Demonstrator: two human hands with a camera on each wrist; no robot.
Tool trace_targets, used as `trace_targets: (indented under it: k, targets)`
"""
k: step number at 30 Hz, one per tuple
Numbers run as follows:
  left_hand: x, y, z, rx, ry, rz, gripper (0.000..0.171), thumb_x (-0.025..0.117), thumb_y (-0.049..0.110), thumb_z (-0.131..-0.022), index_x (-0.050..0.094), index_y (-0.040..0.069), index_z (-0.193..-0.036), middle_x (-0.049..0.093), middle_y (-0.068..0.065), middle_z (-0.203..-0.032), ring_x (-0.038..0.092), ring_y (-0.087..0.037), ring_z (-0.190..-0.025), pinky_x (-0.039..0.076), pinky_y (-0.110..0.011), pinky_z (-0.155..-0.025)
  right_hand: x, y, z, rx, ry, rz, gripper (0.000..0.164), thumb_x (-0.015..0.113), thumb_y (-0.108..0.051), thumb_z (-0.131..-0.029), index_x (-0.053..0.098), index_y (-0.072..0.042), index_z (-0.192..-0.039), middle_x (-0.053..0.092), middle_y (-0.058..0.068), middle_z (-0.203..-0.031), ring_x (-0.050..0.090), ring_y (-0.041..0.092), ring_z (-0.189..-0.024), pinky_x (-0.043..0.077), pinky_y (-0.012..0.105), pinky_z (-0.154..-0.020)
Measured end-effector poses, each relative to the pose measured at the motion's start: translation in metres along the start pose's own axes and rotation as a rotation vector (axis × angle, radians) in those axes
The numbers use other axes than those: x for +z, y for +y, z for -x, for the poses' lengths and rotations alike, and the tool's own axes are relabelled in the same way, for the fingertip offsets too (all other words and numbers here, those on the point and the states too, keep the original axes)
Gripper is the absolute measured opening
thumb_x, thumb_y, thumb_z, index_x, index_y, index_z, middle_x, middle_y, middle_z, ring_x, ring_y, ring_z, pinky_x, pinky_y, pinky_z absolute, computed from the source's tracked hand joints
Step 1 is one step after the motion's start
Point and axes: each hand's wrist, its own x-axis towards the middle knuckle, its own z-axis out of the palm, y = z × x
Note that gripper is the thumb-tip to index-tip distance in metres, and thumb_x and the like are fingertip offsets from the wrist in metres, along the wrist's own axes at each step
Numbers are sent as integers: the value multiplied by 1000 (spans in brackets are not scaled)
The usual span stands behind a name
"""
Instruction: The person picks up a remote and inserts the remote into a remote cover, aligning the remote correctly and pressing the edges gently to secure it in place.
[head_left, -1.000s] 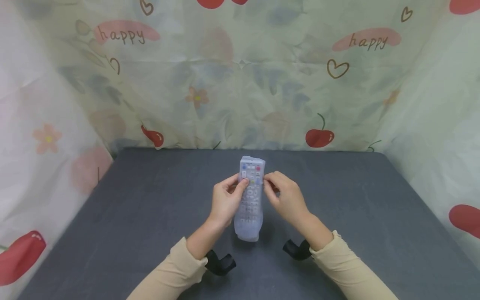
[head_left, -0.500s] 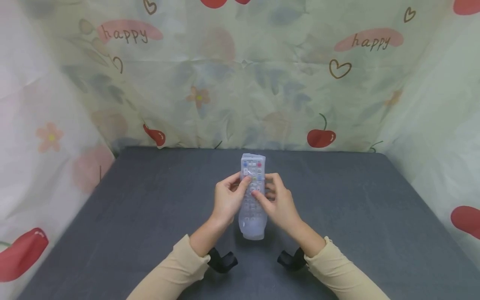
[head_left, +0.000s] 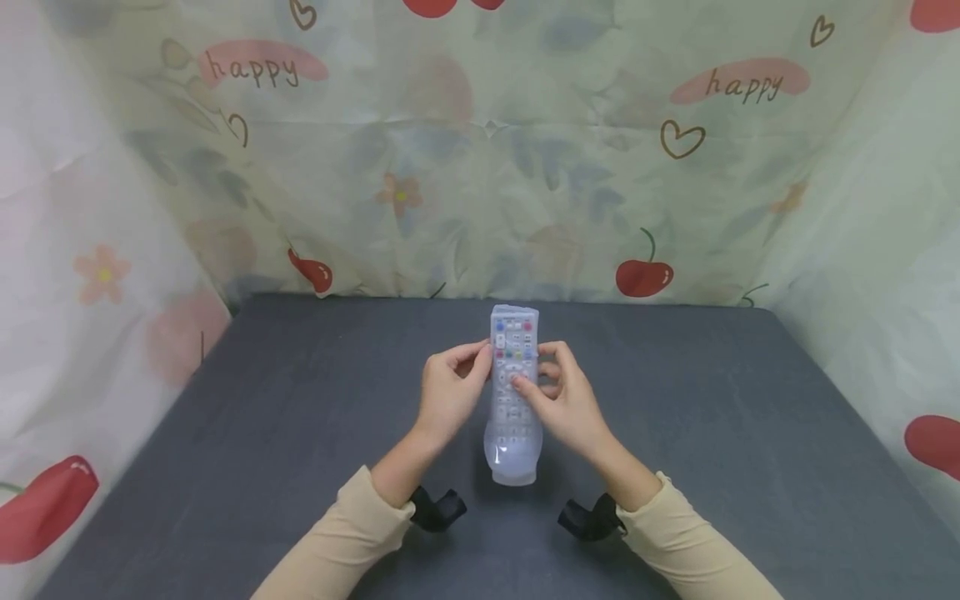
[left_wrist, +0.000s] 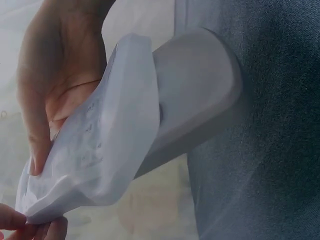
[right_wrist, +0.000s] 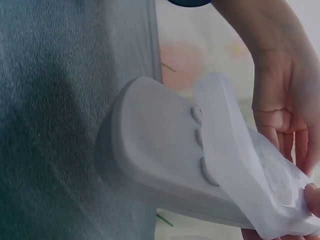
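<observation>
A light grey remote control [right_wrist: 155, 130] sits partly inside a translucent soft cover [head_left: 514, 421], held upright above the dark table in the head view. Its lower end sticks out bare past the cover's loose, flared edge [left_wrist: 125, 115], as both wrist views show. My left hand [head_left: 452, 392] pinches the cover's left edge near the upper part, thumb against fingers. From the other side my right hand [head_left: 567, 404] grips remote and cover, thumb pressed on the buttons and fingers behind. Coloured buttons show through the cover near the top.
The dark grey table [head_left: 315, 400] stretches out around the hands. Behind it and at the sides hangs a printed cloth [head_left: 480, 208] with cherries and hearts. Black straps [head_left: 588, 518] stick out at both wrists.
The right hand has gone from pinching the cover's right edge to gripping the remote with its thumb on top. The left thumb has slid from the face to the left edge.
</observation>
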Motion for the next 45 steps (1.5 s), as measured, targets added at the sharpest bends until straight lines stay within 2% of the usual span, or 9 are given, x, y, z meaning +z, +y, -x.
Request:
trace_targets:
  k: [4, 9, 13, 21, 29, 33, 39, 42, 45]
  targets:
    - [2, -2, 2, 55, 53, -81, 18, 59, 10, -89, 72, -2, -94, 73, -16, -87, 69, -21, -72, 52, -19, -60, 3, 0, 1, 28, 23, -44, 39, 61, -4, -89, 38, -1, -120, 62, 29, -104, 69, 36, -81, 57, 34, -66]
    - [3, -1, 4, 93, 86, -146, 15, 60, 9, -87, 71, -1, -88, 72, -14, -83, 69, -21, -71, 55, -25, -61, 11, 0, 2, 63, 74, -98, 39, 61, -3, -88, 39, -1, -120, 62, 28, -106, 69, 36, -83, 57, 38, -71]
    - [4, -2, 5, 112, 90, -152, 15, 59, 8, -88, 70, -1, -86, 71, -14, -83, 68, -20, -71, 56, -28, -62, 16, -1, 2, 91, 119, -128, 40, 61, -3, -88, 39, -3, -121, 62, 27, -107, 69, 35, -82, 57, 40, -72]
    - [9, -4, 9, 125, 106, -126, 13, 58, 5, -87, 68, -3, -84, 71, -15, -84, 68, -20, -68, 55, -23, -61, 19, -1, 4, 117, 165, -203, 41, 58, 1, -89, 37, -3, -124, 59, 27, -108, 69, 35, -81, 56, 35, -71]
    - [8, -1, 10, 124, 103, -86, 14, 58, 6, -87, 68, -3, -84, 72, -16, -88, 69, -21, -72, 56, -26, -64, 18, -5, 3, 107, 194, -193, 43, 59, 2, -88, 37, -3, -124, 59, 26, -108, 69, 33, -82, 56, 37, -74]
    - [4, 3, 8, 87, 56, -61, 15, 59, 10, -88, 68, -2, -89, 72, -16, -90, 68, -23, -74, 56, -29, -66, 14, -8, 2, 110, 163, -182, 43, 59, -1, -89, 37, -4, -125, 60, 26, -110, 69, 33, -83, 56, 38, -75]
    - [-4, 8, 3, -46, -89, -89, 30, 66, 26, -87, 68, 1, -104, 71, -14, -89, 67, -21, -78, 53, -27, -65, 8, -9, 2, 115, 70, -150, 43, 60, -3, -89, 36, -4, -126, 60, 27, -112, 69, 35, -87, 55, 39, -75]
    - [-5, 8, 0, -88, -143, -88, 28, 65, 25, -87, 68, 0, -102, 69, -15, -86, 65, -19, -75, 49, -24, -61, 5, -8, 2, 120, 11, -133, 45, 60, -5, -90, 35, -3, -127, 60, 28, -113, 68, 35, -90, 55, 39, -76]
    - [-5, 7, -1, -119, -153, -59, 24, 65, 21, -88, 68, -1, -98, 68, -16, -86, 63, -17, -76, 47, -22, -62, 2, -7, 3, 140, -43, -105, 50, 60, -10, -91, 31, -4, -130, 60, 27, -116, 67, 34, -95, 54, 40, -79]
